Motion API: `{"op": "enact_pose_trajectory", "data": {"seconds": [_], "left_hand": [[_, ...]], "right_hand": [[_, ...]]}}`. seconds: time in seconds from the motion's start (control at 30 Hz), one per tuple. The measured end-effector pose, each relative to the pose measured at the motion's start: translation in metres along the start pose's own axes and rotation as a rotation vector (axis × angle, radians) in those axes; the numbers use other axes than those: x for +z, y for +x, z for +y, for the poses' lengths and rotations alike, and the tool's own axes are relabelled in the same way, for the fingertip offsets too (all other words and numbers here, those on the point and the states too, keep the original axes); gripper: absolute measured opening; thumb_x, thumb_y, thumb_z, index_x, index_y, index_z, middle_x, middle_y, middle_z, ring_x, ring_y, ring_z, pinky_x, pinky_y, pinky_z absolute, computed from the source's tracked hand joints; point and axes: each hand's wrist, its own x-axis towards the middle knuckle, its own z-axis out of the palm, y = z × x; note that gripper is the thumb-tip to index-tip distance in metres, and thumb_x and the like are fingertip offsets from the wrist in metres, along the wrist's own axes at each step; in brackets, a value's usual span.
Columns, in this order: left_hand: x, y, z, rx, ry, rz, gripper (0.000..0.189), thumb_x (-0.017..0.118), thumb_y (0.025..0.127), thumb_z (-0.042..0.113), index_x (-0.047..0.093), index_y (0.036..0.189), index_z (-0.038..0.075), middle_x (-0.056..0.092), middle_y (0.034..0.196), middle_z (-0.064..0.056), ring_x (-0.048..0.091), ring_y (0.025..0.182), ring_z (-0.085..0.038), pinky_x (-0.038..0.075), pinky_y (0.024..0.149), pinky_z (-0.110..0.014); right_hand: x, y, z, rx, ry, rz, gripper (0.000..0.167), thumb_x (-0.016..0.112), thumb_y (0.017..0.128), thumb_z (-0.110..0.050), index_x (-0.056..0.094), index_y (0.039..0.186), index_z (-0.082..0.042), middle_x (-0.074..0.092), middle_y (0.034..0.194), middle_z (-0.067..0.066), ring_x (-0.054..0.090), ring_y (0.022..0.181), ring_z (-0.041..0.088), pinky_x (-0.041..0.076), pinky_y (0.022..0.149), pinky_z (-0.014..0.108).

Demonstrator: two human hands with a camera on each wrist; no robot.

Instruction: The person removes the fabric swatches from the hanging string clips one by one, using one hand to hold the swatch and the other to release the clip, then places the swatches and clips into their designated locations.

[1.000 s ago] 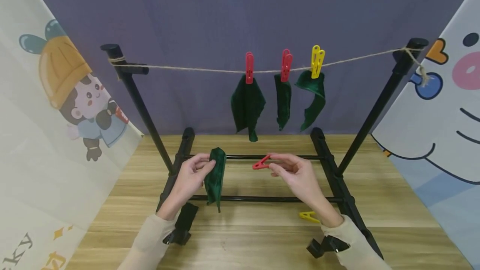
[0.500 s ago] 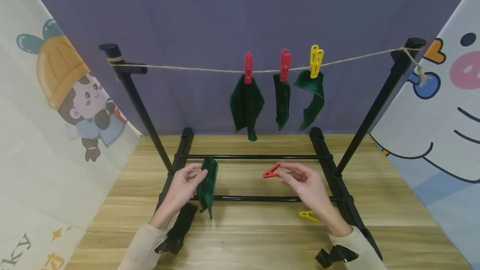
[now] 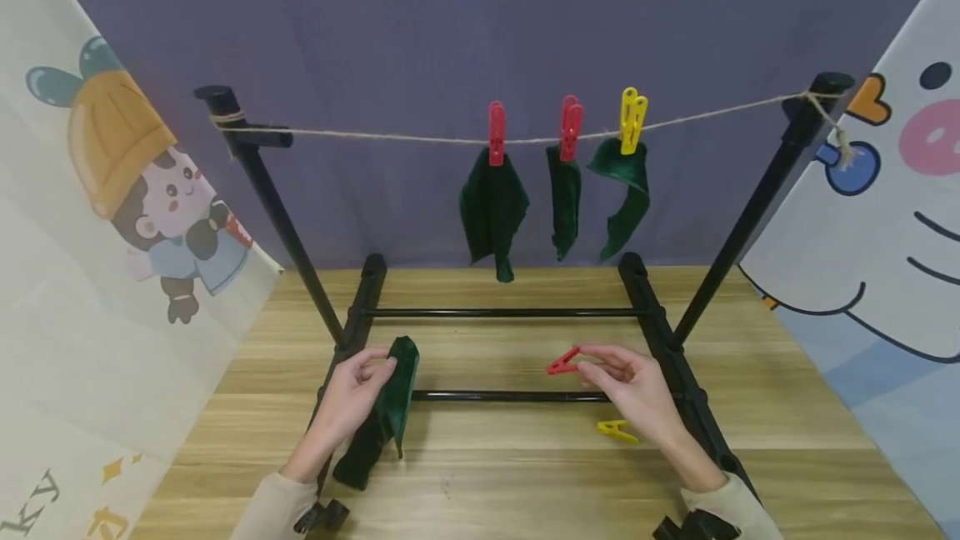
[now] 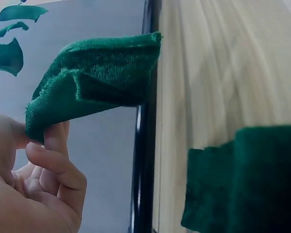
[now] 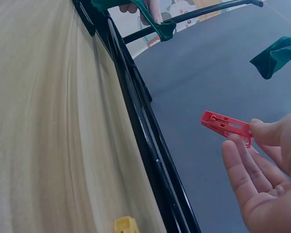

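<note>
My left hand (image 3: 354,390) pinches a strip of dark green cloth (image 3: 400,386) near its upper end, and the rest hangs down. In the left wrist view that cloth (image 4: 102,73) looks folded, with a frayed edge. Between thumb and fingertips my right hand (image 3: 630,386) holds a red clothespin (image 3: 562,361), its tip pointing left. Further back, three green cloth pieces hang from a string (image 3: 390,137). Two are held by red clothespins (image 3: 497,133) and one by a yellow clothespin (image 3: 633,121).
A second green cloth (image 3: 360,452) lies on the wooden table (image 3: 480,473) below my left hand. Near my right wrist lies a yellow clothespin (image 3: 617,431). Black rack posts (image 3: 285,223) carry the string, and black crossbars (image 3: 502,396) run low over the table.
Both hands have come down toward me and drawn apart. The left still holds the green cloth, the right still the red clothespin. The hanging pieces stay put.
</note>
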Motion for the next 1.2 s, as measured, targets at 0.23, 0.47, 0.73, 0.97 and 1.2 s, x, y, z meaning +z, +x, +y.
{"op": "enact_pose_trajectory", "data": {"seconds": [0.23, 0.47, 0.73, 0.97, 1.2], "left_hand": [[-0.001, -0.005, -0.011, -0.033, 0.049, -0.046, 0.035, 0.053, 0.099, 0.035, 0.059, 0.123, 0.011, 0.063, 0.064, -0.003, 0.038, 0.042, -0.011, 0.033, 0.042, -0.024], [-0.001, -0.012, -0.026, -0.038, 0.096, -0.047, 0.028, 0.054, 0.1, 0.029, 0.061, 0.119, 0.01, 0.071, 0.078, -0.002, 0.048, 0.044, -0.012, 0.038, 0.04, -0.025], [-0.001, -0.014, -0.033, -0.064, 0.138, -0.007, 0.022, 0.058, 0.098, 0.027, 0.065, 0.113, 0.013, 0.072, 0.094, -0.006, 0.068, 0.081, -0.015, 0.053, 0.067, -0.033], [0.0, -0.019, -0.034, -0.087, 0.145, -0.012, 0.021, 0.06, 0.096, 0.025, 0.067, 0.11, 0.011, 0.071, 0.096, -0.006, 0.068, 0.088, -0.022, 0.055, 0.075, -0.042], [0.001, -0.024, -0.037, -0.062, 0.22, -0.016, 0.015, 0.064, 0.094, 0.02, 0.069, 0.105, 0.012, 0.071, 0.089, -0.001, 0.068, 0.088, -0.023, 0.054, 0.076, -0.044]], "right_hand": [[-0.005, -0.007, 0.009, 0.04, -0.026, -0.009, 0.033, 0.072, 0.087, -0.023, 0.067, 0.114, -0.006, 0.068, 0.111, 0.014, 0.07, 0.08, 0.032, 0.056, 0.072, 0.039], [-0.008, -0.015, 0.018, 0.123, -0.066, -0.037, 0.035, 0.074, 0.085, -0.028, 0.068, 0.112, -0.008, 0.069, 0.107, 0.013, 0.069, 0.082, 0.033, 0.056, 0.072, 0.036], [-0.009, -0.02, 0.027, 0.227, -0.049, -0.126, 0.036, 0.076, 0.083, -0.028, 0.069, 0.109, -0.005, 0.069, 0.104, 0.014, 0.068, 0.089, 0.032, 0.056, 0.071, 0.037], [-0.016, -0.022, 0.033, 0.229, -0.13, -0.191, 0.037, 0.077, 0.082, -0.029, 0.069, 0.11, -0.007, 0.071, 0.1, 0.01, 0.069, 0.086, 0.027, 0.056, 0.067, 0.035], [-0.023, -0.022, 0.034, 0.214, -0.251, -0.26, 0.037, 0.078, 0.079, -0.035, 0.07, 0.111, -0.016, 0.072, 0.094, 0.002, 0.067, 0.072, 0.024, 0.043, 0.046, 0.025]]}}
